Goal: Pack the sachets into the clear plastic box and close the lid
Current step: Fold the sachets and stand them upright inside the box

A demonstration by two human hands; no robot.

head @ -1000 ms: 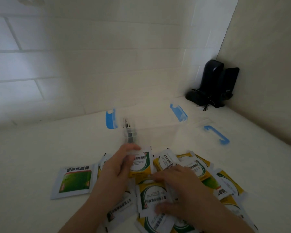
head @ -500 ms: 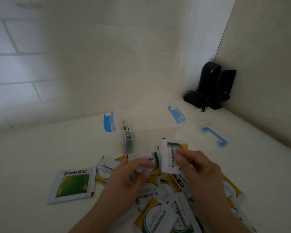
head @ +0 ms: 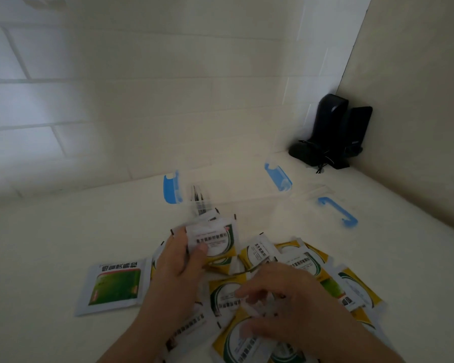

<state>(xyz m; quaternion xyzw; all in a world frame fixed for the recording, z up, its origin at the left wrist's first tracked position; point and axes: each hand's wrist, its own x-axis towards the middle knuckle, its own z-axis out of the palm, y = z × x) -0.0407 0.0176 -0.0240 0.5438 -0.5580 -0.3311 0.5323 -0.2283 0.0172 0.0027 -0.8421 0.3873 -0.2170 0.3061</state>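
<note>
A clear plastic box (head: pixel 247 200) with blue latches stands open behind the pile, with a few sachets upright at its left end. Its clear lid (head: pixel 323 197) with a blue latch lies to the right. My left hand (head: pixel 181 260) holds a small stack of white, yellow and green sachets (head: pixel 212 239) just in front of the box. My right hand (head: pixel 281 307) rests fingers-down on the loose pile of sachets (head: pixel 307 260); whether it grips one is unclear. A larger green sachet (head: pixel 116 286) lies flat to the left.
The white table (head: pixel 50 244) meets a tiled wall behind and a plain wall on the right. A black device with cables (head: pixel 333 132) stands in the far right corner.
My right hand passed its sachet onto the stack in my left hand and dropped back down onto the pile. My left hand stays raised with the stack.
</note>
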